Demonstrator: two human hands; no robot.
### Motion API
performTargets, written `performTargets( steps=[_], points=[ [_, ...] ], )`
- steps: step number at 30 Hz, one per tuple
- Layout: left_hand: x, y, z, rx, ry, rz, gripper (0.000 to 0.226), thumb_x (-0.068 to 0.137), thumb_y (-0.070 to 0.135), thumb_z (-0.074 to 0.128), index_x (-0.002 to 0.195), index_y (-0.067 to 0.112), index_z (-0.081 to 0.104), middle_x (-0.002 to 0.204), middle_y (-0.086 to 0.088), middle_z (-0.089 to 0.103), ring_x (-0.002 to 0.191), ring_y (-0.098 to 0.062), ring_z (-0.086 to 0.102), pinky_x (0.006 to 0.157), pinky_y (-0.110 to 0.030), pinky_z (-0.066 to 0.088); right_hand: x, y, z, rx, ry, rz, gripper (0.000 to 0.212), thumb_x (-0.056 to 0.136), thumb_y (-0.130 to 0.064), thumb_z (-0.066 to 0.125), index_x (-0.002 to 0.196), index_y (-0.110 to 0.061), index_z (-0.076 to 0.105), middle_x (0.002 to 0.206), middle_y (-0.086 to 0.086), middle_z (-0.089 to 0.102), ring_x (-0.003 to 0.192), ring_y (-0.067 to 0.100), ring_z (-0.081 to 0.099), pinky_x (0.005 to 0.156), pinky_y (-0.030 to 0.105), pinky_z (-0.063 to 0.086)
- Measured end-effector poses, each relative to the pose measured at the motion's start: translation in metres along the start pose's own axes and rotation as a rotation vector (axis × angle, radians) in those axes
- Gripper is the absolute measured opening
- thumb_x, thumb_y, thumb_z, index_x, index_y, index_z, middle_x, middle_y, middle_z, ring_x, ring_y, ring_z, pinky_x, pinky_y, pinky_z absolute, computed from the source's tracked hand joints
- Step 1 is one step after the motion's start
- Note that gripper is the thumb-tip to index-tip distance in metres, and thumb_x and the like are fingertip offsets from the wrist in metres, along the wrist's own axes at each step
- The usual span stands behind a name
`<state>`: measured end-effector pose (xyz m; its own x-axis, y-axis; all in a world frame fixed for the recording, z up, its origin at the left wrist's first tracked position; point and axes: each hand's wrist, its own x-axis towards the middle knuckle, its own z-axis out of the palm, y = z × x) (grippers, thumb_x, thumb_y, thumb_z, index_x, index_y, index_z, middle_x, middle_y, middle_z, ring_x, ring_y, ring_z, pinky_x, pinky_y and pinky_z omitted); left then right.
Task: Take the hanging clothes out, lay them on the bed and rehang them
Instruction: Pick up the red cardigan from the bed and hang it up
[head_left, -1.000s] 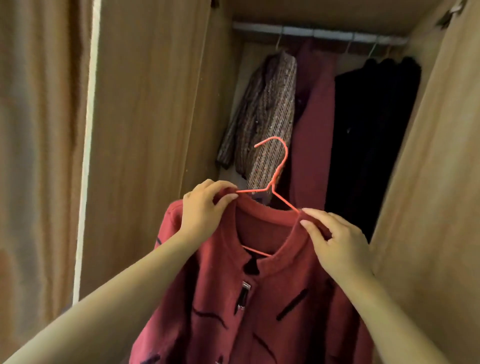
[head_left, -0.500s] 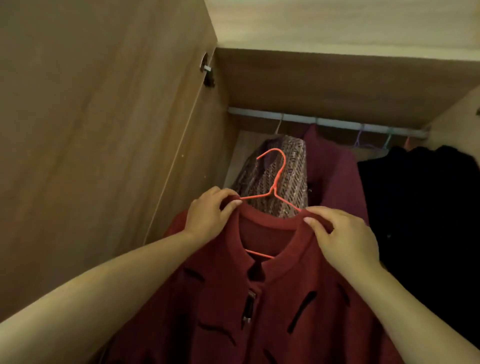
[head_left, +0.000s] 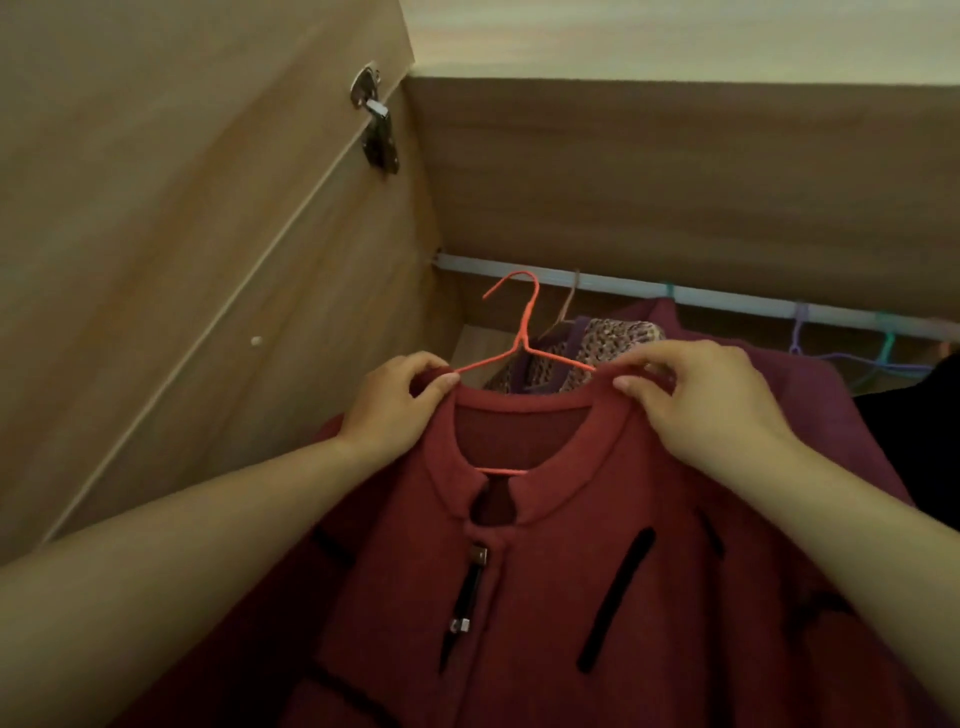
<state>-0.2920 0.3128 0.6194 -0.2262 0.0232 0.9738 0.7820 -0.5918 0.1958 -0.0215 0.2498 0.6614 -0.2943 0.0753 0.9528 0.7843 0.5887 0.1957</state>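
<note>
Below the rail (head_left: 727, 296), both hands (head_left: 395, 400) (head_left: 711, 400) grasping the red cardigan (head_left: 545, 571) have raised its hanger hook (head_left: 514, 291) closer.

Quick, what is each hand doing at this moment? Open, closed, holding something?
Left hand: closed, pinching the red cardigan at the left shoulder, over the orange hanger.
Right hand: closed, pinching the cardigan's right shoulder.

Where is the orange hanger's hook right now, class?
In the head view, the hook is centre frame, just below and in front of the wardrobe rail near its left end, not yet over it, above the red cardigan.
</note>
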Motion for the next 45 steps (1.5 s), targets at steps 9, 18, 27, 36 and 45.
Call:
performTargets(
  steps=[9,18,27,36,45],
  points=[
    [0.069,-0.046,0.058,-0.036,-0.076,-0.090,0.042,0.097,0.041,0.041,0.135,0.024,0.049,0.135,-0.008,0.050,0.124,-0.020,0.045,0.100,-0.023,0.030,0.114,0.038,0.052,-0.216,0.070,0.144,0.016,0.088,-0.028,0.061,0.100,-0.032,0.070,0.102,0.003,0.069,0.098,0.027,0.061,0.074,0.030,0.044],
    [0.059,-0.074,0.092,-0.040,-0.071,-0.041,0.068,0.078,0.069,0.024,0.131,0.033,0.048,0.135,0.005,0.046,0.125,-0.015,0.044,0.103,-0.036,0.037,0.184,0.014,0.093,-0.358,0.196,0.205,0.019,0.090,-0.019,0.057,0.103,-0.023,0.070,0.105,0.014,0.066,0.099,0.035,0.061,0.073,0.033,0.045],
    [0.016,-0.120,0.078,-0.001,0.018,0.039,0.065,0.080,0.067,0.022,0.131,0.035,0.048,0.132,0.012,0.046,0.122,-0.008,0.043,0.098,-0.025,0.035,0.185,0.000,0.164,-0.430,0.076,0.147,0.020,0.091,-0.021,0.054,0.106,-0.024,0.067,0.112,0.011,0.062,0.098,0.035,0.060,0.071,0.034,0.043],
    [-0.034,-0.149,0.094,0.036,-0.151,0.057,0.066,0.083,0.066,0.020,0.137,0.034,0.042,0.137,0.010,0.042,0.126,-0.011,0.041,0.103,-0.034,0.038,0.081,-0.020,0.154,-0.640,0.016,0.131,0.053,0.093,-0.055,0.028,0.139,-0.030,0.036,0.154,0.004,0.017,0.142,0.028,0.009,0.108,0.055,0.014],
    [-0.117,-0.142,0.071,-0.189,-0.125,-0.063,0.061,0.086,0.060,0.028,0.135,0.031,0.046,0.134,0.013,0.045,0.125,-0.004,0.040,0.101,-0.017,0.026,-0.046,-0.028,0.171,-0.351,0.134,0.191,0.064,0.087,-0.057,0.029,0.145,-0.032,0.026,0.158,-0.001,-0.001,0.144,0.020,-0.008,0.113,0.048,-0.007]
  ],
)
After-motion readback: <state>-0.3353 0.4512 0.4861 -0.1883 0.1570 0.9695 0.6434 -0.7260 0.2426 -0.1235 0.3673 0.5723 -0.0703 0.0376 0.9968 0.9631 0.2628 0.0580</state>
